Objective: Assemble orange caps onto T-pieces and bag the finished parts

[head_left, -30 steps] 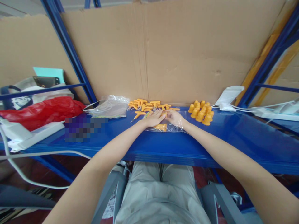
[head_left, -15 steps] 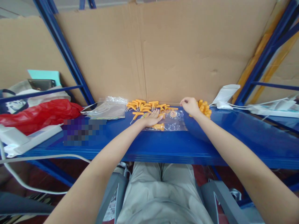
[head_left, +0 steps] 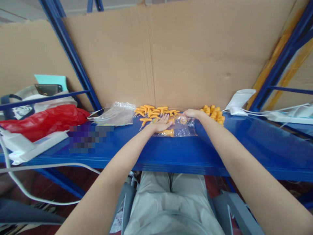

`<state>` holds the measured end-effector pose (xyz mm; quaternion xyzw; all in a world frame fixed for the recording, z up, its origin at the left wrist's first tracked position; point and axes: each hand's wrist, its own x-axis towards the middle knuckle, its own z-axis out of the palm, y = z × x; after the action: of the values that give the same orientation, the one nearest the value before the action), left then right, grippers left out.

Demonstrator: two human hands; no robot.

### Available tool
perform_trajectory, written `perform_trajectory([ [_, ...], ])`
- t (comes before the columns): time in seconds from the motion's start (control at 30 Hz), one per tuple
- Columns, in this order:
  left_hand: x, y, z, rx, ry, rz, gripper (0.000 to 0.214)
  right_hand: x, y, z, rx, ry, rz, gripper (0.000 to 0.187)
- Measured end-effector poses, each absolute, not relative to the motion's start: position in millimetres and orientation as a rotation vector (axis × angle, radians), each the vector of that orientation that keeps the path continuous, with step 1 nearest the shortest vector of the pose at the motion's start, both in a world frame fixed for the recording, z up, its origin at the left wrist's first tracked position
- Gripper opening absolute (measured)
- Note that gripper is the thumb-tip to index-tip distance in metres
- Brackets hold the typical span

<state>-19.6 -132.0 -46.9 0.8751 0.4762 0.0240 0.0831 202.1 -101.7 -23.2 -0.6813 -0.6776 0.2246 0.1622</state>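
Observation:
My left hand (head_left: 162,124) lies flat, fingers spread, on the left part of a clear plastic bag (head_left: 186,130) on the blue shelf (head_left: 195,150). An orange cone-shaped piece (head_left: 168,132) lies in the bag just below that hand. My right hand (head_left: 193,113) is at the bag's far edge with its fingers drawn together; what they hold is too small to make out. A round orange piece (head_left: 183,120) shows beside its fingertips. Orange T-shaped pieces (head_left: 151,112) are heaped behind my left hand. Orange cones (head_left: 215,114) are heaped just right of my right hand.
A stack of clear bags (head_left: 114,113) lies left of the T-pieces. Farther left are a red bag (head_left: 41,119) and a white device (head_left: 26,143) with a cable. A white pouch (head_left: 241,98) and cables lie at the right. A cardboard wall (head_left: 183,55) closes the back.
My right hand left the bag, went right to the cone heap, and has come back to the bag's far edge. My left hand stayed flat on the bag.

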Motion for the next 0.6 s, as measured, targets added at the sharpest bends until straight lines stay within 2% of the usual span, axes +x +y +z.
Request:
perform_trajectory([
  [0.2,-18,-136,-46,2.590,1.447,0.034,0.080,211,-93,-23,-1.932,-1.996,0.695,0.012],
  [0.3,-17,-138,-45,2.584,1.463,0.028,0.081,220,-94,-21,-1.896,-2.127,0.590,0.008],
  [0.43,-18,-136,-46,2.591,1.450,0.022,0.081,219,-101,-16,-2.026,-2.268,0.064,0.023],
  [0.6,-19,-135,-47,2.611,1.427,0.035,0.081,205,-121,-4,-2.004,-2.290,-0.492,0.027],
])
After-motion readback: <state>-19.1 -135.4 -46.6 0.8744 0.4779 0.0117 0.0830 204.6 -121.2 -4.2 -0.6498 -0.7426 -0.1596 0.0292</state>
